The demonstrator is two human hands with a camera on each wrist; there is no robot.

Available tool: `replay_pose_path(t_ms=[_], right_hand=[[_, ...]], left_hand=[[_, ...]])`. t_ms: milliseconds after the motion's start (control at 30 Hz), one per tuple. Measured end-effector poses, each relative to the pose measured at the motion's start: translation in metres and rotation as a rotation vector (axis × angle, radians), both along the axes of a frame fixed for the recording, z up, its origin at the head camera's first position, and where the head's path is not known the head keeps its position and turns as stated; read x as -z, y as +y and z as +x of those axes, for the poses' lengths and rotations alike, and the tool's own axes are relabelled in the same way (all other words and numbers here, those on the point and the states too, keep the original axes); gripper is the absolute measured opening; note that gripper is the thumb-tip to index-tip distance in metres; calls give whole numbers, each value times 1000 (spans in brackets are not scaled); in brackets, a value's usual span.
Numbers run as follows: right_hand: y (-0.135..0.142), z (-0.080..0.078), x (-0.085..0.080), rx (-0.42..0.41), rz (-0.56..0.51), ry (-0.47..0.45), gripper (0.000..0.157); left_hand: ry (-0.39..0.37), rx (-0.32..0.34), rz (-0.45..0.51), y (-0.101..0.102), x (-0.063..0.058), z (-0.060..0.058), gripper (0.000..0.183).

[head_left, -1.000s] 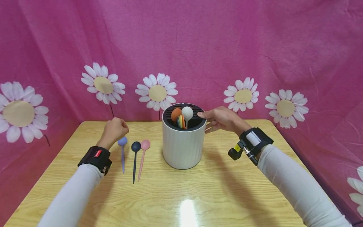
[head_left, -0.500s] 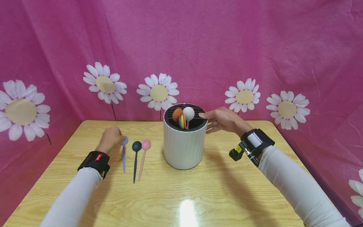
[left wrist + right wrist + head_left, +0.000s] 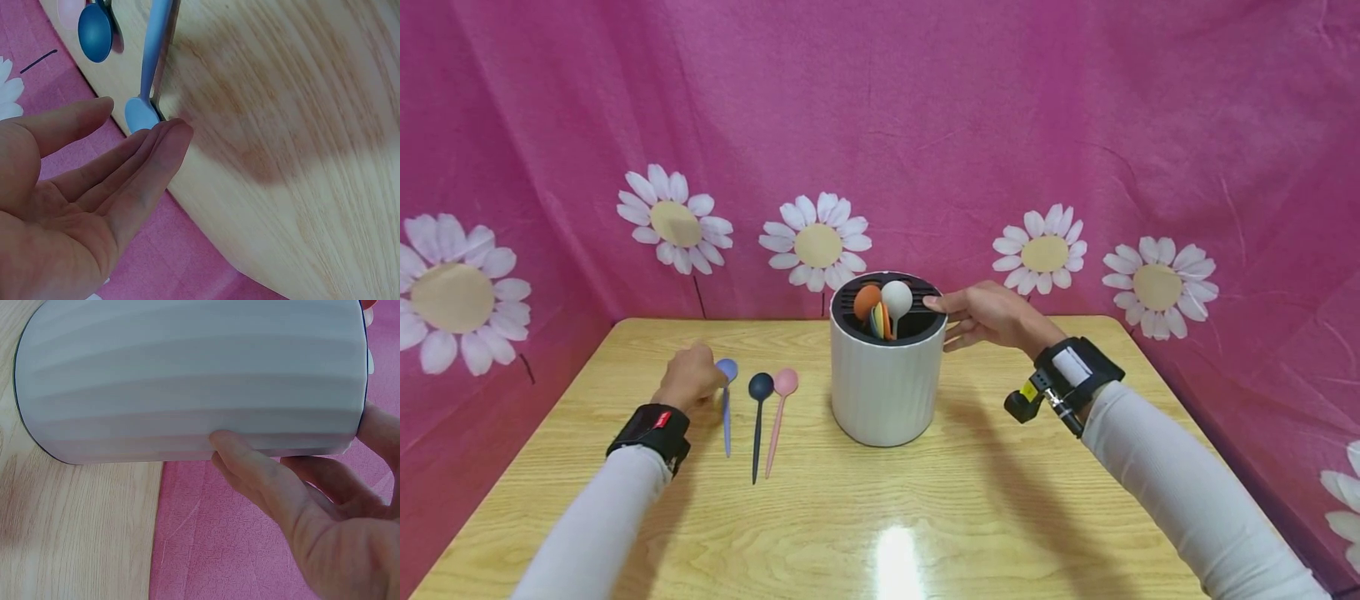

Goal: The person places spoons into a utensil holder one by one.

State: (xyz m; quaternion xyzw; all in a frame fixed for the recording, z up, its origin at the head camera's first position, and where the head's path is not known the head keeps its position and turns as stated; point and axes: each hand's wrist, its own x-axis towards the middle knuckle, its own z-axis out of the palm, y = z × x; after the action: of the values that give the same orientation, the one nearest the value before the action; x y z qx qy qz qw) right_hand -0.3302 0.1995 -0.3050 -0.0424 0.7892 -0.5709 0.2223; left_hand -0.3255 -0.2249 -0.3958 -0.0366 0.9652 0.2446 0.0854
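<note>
In the head view my left hand [image 3: 691,377] is at a periwinkle-blue spoon [image 3: 726,421] lying on the table. The left wrist view shows its fingers extended over the bowl end of the blue spoon [image 3: 152,56], thumb apart and nothing gripped; whether a fingertip touches it I cannot tell. My right hand [image 3: 988,312] holds the white ribbed utensil holder [image 3: 883,392], thumb over the black rim and fingers against the wall. Inside the holder stand an orange spoon [image 3: 867,298], a white spoon [image 3: 897,297] and several overlapping coloured ones.
Right of the blue spoon lie a dark navy spoon [image 3: 761,387] and a pink spoon [image 3: 786,382], handles toward me. A wooden table [image 3: 1037,500] carries everything. Behind it hangs a pink cloth [image 3: 940,125] with daisies.
My left hand has come down toward the table beside the blue spoon's bowl, which it partly covered half a second ago. My right hand and the holder stay in place.
</note>
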Motion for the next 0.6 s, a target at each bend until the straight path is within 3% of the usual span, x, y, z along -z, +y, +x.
replay_pose_path(t_ms=[300, 600], right_hand=[[-1, -1, -1, -4, 4, 0, 48], [0, -1, 0, -5, -4, -2, 48]], left_hand=[[-19, 11, -10, 1, 4, -1, 17], [-26, -25, -38, 9, 11, -4, 20]])
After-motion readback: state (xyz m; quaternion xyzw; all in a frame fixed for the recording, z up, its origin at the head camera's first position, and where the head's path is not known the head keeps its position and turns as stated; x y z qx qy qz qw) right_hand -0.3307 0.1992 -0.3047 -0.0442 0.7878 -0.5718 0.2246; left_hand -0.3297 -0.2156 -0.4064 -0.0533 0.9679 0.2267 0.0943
